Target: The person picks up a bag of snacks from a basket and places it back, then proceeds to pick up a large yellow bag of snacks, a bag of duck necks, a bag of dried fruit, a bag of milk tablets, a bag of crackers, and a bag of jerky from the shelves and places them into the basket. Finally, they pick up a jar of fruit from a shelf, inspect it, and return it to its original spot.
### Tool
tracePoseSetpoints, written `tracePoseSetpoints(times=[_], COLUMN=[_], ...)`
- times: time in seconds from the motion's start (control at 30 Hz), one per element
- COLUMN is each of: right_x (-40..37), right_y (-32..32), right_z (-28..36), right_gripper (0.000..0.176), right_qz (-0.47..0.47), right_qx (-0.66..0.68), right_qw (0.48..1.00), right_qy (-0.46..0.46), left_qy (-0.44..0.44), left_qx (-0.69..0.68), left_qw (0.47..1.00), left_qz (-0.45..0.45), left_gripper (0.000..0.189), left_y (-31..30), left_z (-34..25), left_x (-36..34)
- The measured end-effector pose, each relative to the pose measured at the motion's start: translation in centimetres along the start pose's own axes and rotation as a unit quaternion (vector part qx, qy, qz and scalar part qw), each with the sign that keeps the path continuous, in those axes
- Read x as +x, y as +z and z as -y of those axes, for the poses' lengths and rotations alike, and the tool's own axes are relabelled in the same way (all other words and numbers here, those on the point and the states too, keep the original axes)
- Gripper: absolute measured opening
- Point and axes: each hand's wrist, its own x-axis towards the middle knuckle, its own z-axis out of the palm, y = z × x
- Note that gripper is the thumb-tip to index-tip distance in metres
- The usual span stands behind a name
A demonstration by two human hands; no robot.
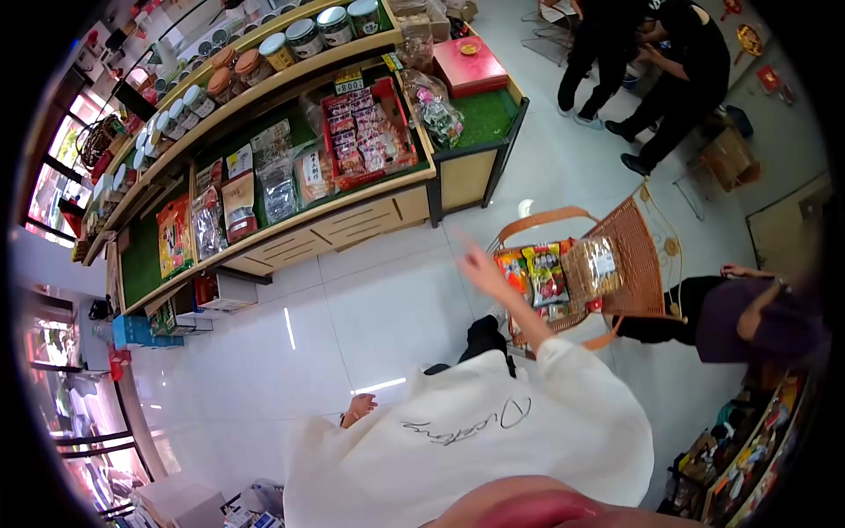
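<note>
My right hand (pixel 480 268) reaches forward on an outstretched arm, in front of a woven basket chair (pixel 641 255). Its forefinger looks stretched out toward the display counter; the hand is slightly blurred and nothing shows in it. In the basket lie a colourful snack bag (pixel 547 273), an orange packet (pixel 513 275) and a clear pack of brown food (pixel 596 267). My left hand (pixel 359 408) hangs low beside my white shirt, over the floor, with loosely bent fingers and nothing visible in it. It touches none of the goods.
A long wooden display counter (pixel 352 220) holds packaged snacks, a red tray (pixel 414 158) and rows of lidded jars (pixel 304 37). A red box (pixel 466 66) sits at its end. Two people in black (pixel 607 53) stand at the back; another person (pixel 757 321) is at the right. Shelves (pixel 748 449) stand lower right.
</note>
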Motion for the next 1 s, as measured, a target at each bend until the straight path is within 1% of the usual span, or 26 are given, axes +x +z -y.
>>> tracePoseSetpoints(times=[0.07,0.1,0.13,0.17,0.23,0.27,0.3,0.33,0.37,0.43,0.47,0.5,0.53,0.57,0.6,0.63,0.67,0.7,0.73,0.77,0.8,0.83,0.87,0.9,0.93,1.0], right_x=[1.8,1.3,0.4,-0.5,-1.4,-1.5,-1.4,-1.3,-1.0,1.0,2.3,3.7,6.0,8.3,10.9,12.4,14.1,15.6,16.3,16.5,16.2,16.1,16.2,17.0,18.2,22.1], right_y=[3.2,4.2,5.9,6.8,9.0,10.4,12.2,14.1,16.1,20.8,23.7,26.7,28.7,31.0,32.9,34.0,35.1,35.1,34.8,33.9,32.0,30.0,28.7,28.3,28.7,32.8], right_z=[16.5,23.1,28.8,33.3,38.5,40.1,40.3,40.6,40.2,37.6,34.7,31.8,28.8,24.5,17.9,12.7,5.5,-1.2,-6.7,-15.5,-23.3,-24.9,-24.6,-24.2,-23.7,-21.8], right_gripper=[0.065,0.07,0.059,0.058,0.056,0.055,0.053,0.05,0.047,0.038,0.035,0.032,0.032,0.029,0.029,0.028,0.031,0.031,0.032,0.035,0.036,0.036,0.037,0.037,0.038,0.038], right_qz=[-0.024,-0.004,-0.064,-0.081,-0.088,-0.08,-0.066,-0.051,-0.027,0.022,0.075,0.12,0.188,0.219,0.241,0.249,0.221,0.221,0.224,0.16,0.206,0.269,0.307,0.312,0.305,0.29], right_qx=[0.011,0.051,0.063,0.039,0.023,0.032,0.043,0.054,0.07,0.117,0.111,0.099,0.039,-0.027,-0.012,-0.003,-0.015,-0.127,-0.165,-0.273,-0.391,-0.426,-0.442,-0.439,-0.429,-0.39], right_qw=[0.975,0.942,0.888,0.837,0.747,0.717,0.715,0.712,0.736,0.808,0.867,0.914,0.949,0.96,0.953,0.964,0.974,0.965,0.956,0.933,0.879,0.863,0.836,0.819,0.809,0.814], right_qy=[-0.219,-0.332,-0.451,-0.54,-0.659,-0.692,-0.695,-0.699,-0.673,-0.577,-0.48,-0.375,-0.251,-0.172,-0.182,-0.095,-0.046,-0.064,-0.088,-0.17,-0.179,-0.046,0.105,0.198,0.262,0.317], left_qy=[-0.036,-0.044,-0.05,-0.053,-0.041,-0.033,0.007,0.043,0.024,0.001,0.111,0.15,0.188,0.226,0.224,0.219,0.08,0.009,-0.035,-0.054,-0.065,-0.076,-0.087,-0.099,-0.113,-0.145], left_qx=[-0.077,-0.108,-0.137,-0.165,-0.21,-0.238,-0.202,-0.222,-0.316,-0.359,-0.212,-0.211,-0.208,-0.205,-0.236,-0.268,-0.29,-0.311,-0.326,-0.337,-0.344,-0.35,-0.356,-0.359,-0.357,-0.352], left_qw=[0.995,0.99,0.985,0.979,0.969,0.963,0.97,0.969,0.947,0.932,0.967,0.961,0.953,0.943,0.934,0.925,0.932,0.922,0.91,0.899,0.891,0.882,0.872,0.863,0.853,0.834], left_qz=[-0.053,-0.075,-0.093,-0.109,-0.127,-0.127,-0.131,-0.094,-0.059,-0.044,-0.081,-0.099,-0.117,-0.135,-0.149,-0.159,-0.203,-0.229,-0.252,-0.273,-0.29,-0.307,-0.324,-0.342,-0.363,-0.399], left_gripper=[0.03,0.03,0.029,0.029,0.029,0.029,0.028,0.028,0.031,0.033,0.033,0.033,0.033,0.033,0.033,0.033,0.032,0.031,0.031,0.031,0.031,0.031,0.031,0.03,0.03,0.03], left_y=[-0.7,-1.0,-1.0,-0.9,-0.3,0.2,0.0,-0.1,-0.2,-1.0,-1.8,-2.7,-3.6,-4.4,-5.1,-5.4,-6.0,-6.9,-7.8,-8.8,-9.9,-10.9,-12.2,-13.7,-15.3,-18.9], left_z=[5.9,8.3,10.3,11.7,13.1,13.7,14.9,15.6,16.1,14.7,14.9,14.2,13.6,13.1,13.2,13.2,12.6,12.3,12.4,12.4,12.3,12.3,12.1,11.8,11.6,11.2], left_x=[-1.0,-1.1,-0.8,-0.9,-1.0,-0.8,-0.5,-0.6,-0.5,-2.0,-2.8,-3.3,-3.7,-4.1,-4.5,-5.5,-5.7,-5.4,-5.0,-4.7,-4.1,-3.6,-3.0,-2.4,-1.7,-0.3])
